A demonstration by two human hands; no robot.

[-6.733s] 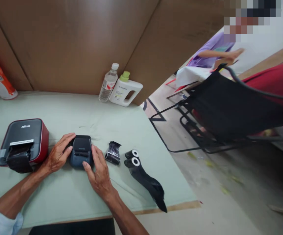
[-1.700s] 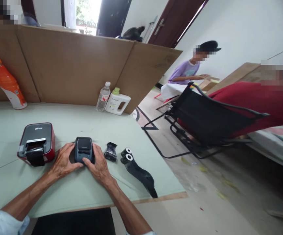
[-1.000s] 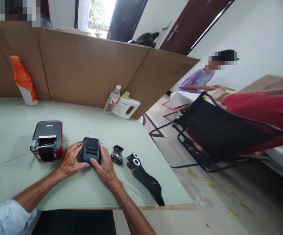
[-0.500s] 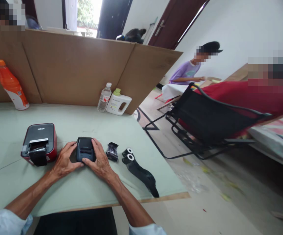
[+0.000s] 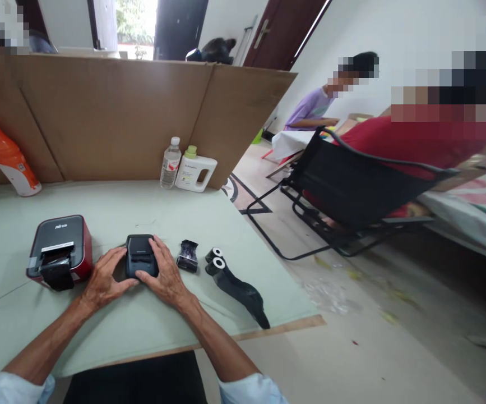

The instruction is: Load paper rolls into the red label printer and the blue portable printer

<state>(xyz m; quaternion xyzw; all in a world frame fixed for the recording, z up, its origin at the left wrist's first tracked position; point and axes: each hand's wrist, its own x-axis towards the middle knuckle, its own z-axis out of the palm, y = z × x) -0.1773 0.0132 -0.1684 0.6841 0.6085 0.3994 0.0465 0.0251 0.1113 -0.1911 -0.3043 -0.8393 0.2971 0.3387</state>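
A small dark blue and black portable printer (image 5: 140,258) stands on the green tabletop between my two hands. My left hand (image 5: 105,279) cups its left side, fingertips at the upper left edge and thumb near the lower left corner. On the other side, my right hand (image 5: 167,276) has its fingers along the right edge and its thumb at the lower front. A larger black and red label printer (image 5: 60,247), with black film hanging from its slot, stands to the left. Right of my hands lie a short black film roll (image 5: 188,257) and two black ribbon rolls (image 5: 218,262) with a loose tail.
A brown cardboard screen (image 5: 120,118) rises behind the green table (image 5: 100,205). Against it stand an orange bottle (image 5: 9,154), a clear water bottle (image 5: 170,164) and a white jug (image 5: 195,171). To the right are a black folding chair (image 5: 352,185) and people seated nearby.
Since the earliest frame, my view has tilted up, showing the room beyond the screen. My left thumb has moved down toward the portable printer's lower corner. The printer stays between my hands.
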